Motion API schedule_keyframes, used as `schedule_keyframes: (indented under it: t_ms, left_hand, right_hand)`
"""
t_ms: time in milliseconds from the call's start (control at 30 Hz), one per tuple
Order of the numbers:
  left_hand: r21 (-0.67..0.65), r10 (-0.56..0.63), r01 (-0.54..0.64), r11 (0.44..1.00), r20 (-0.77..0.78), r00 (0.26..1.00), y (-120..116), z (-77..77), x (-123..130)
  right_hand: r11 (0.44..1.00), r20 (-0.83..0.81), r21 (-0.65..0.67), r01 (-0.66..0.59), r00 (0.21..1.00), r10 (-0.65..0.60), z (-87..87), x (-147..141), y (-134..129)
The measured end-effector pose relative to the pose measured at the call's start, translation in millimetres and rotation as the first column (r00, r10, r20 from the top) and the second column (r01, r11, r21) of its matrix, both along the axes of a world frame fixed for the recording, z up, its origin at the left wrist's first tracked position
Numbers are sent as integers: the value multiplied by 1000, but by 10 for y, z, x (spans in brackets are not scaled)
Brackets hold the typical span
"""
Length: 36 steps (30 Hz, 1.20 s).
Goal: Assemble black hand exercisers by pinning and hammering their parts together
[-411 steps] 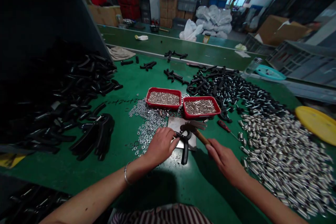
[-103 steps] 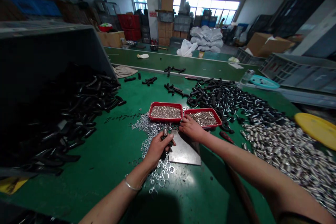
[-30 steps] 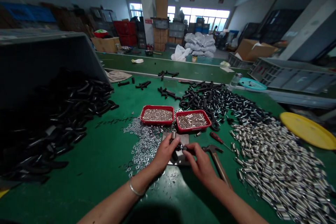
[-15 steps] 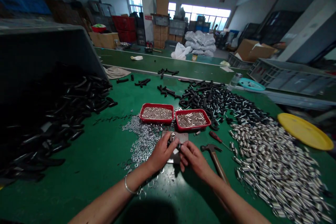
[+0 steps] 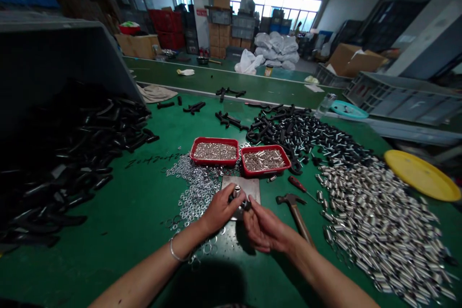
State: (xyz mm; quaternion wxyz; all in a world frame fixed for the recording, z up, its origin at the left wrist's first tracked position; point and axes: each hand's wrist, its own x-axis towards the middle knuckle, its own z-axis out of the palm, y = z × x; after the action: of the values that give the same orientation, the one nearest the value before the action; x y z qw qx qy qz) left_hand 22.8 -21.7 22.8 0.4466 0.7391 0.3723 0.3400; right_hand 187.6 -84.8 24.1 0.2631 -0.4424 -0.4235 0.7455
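Note:
Over a flat metal plate [image 5: 252,187], my left hand [image 5: 219,209] is closed around a small black part [image 5: 246,203]. From that grip a shiny metal cylinder [image 5: 237,190] stands upright, beside my thumb. My right hand [image 5: 265,228] has its fingers curled, with thumb and fingertips at the right end of the same black part; the exact contact is partly hidden. Loose metal rings [image 5: 197,192] lie spread to the left of the plate. Just beyond it stand a red tray of small metal pieces [image 5: 214,162] and a red tray of small pins [image 5: 267,172].
A hammer [image 5: 298,216] and a red-handled screwdriver [image 5: 298,184] lie right of my hands. Heaped farther right are metal springs [image 5: 382,226], black knobs with bolts [image 5: 317,137] and a yellow lid [image 5: 422,174]. At left, a tipped grey bin [image 5: 119,65] spills black handles [image 5: 90,154].
My right hand has turned, its fingers now more curled and its palm lower. My left hand still grips the black part. The camera view has shifted slightly.

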Motion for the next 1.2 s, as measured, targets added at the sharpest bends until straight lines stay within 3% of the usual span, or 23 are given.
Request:
schedule_keyframes:
  t_ms: [67, 133, 167, 200, 300, 367, 467, 533, 600, 667, 733, 767, 833, 900, 967, 1067, 1100, 1200]
  left_hand:
    - [-11, 49, -49, 999, -24, 999, 13, -9, -1]
    - [-46, 116, -116, 992, 3, 993, 19, -20, 4]
    - [-59, 130, -128, 990, 30, 991, 17, -20, 8]
    - [-62, 123, -119, 991, 54, 991, 13, -16, 11]
    - [-11, 47, -47, 999, 34, 998, 10, 7, 26]
    - [-9, 52, -52, 999, 0, 999, 24, 9, 48]
    - [-97, 130, -125, 987, 44, 991, 47, -9, 93]
    - [-68, 132, -127, 990, 75, 988, 45, -18, 117]
    - [44, 89, -92, 995, 69, 994, 33, -23, 132]
    - [80, 99, -104, 991, 66, 993, 17, -24, 145]
    - [11, 190, -192, 981, 82, 978, 1, -20, 156]
    - [-12, 239, -239, 971, 86, 967, -8, -13, 158]
    - [42, 227, -230, 972, 69, 971, -27, 11, 156]
    - [156, 119, -122, 980, 32, 992, -49, 38, 152]
    - [161, 91, -94, 982, 31, 995, -73, 52, 157]
    - [87, 256, -262, 961, 72, 964, -114, 45, 176]
    - [104, 261, -267, 958, 66, 963, -127, 43, 176]
    - [214, 108, -105, 971, -1, 994, -144, 59, 150]
  right_hand:
    - [983, 131, 161, 87, 985, -109, 35, 4, 21]
    - [880, 276, 439, 179, 906, -322, 76, 20, 42]
    - [839, 305, 514, 180, 876, -375, 90, 28, 50]
    - [841, 314, 517, 159, 879, -360, 98, 35, 57]
    - [954, 233, 297, 37, 966, -110, 95, 52, 68]
    - [936, 252, 345, 70, 954, -164, 90, 69, 75]
    - [822, 326, 546, 164, 862, -389, 88, 96, 89]
    - [878, 310, 463, 117, 907, -285, 83, 107, 98]
    - [932, 225, 356, 71, 961, -160, 79, 109, 105]
    - [887, 183, 436, 151, 950, -252, 79, 101, 109]
    - [778, 149, 559, 287, 888, -435, 82, 84, 105]
    - [753, 126, 567, 335, 868, -481, 84, 73, 99]
    - [835, 39, 411, 367, 908, -418, 86, 53, 78]
    - [926, -77, 219, 309, 951, -299, 93, 37, 50]
    - [911, -64, 262, 319, 947, -314, 101, 22, 21]
    - [795, 37, 459, 398, 885, -464, 93, -14, -14]
    - [804, 22, 437, 403, 889, -458, 82, -25, -24]
    - [897, -47, 298, 327, 943, -329, 51, -32, -54]
